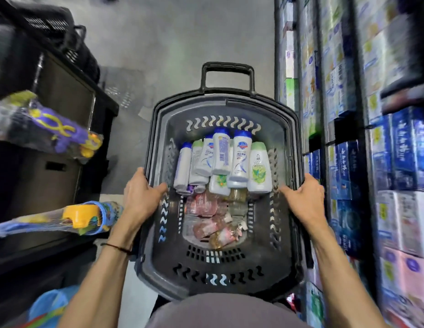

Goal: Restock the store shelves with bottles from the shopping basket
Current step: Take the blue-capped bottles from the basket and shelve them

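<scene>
A dark grey shopping basket (286, 143) hangs in front of me above the floor, its pull handle (227, 67) pointing away. My left hand (141, 197) grips its left rim, thumb inside. On the opposite rim, my right hand (305, 200) grips the same way. Several white bottles lie in the far half, among them one with a blue cap (240, 159) and one with a green cap and leaf label (259, 169). Clear bottles with pink labels (204, 204) lie in the near half.
Store shelves (362, 138) packed with blue, white and pink boxed goods run along the right. On the left stand dark racks (64, 95) with netted toys (54, 129) hanging out into the aisle. Grey floor (173, 48) stretches ahead, with stacked black baskets (64, 36) at top left.
</scene>
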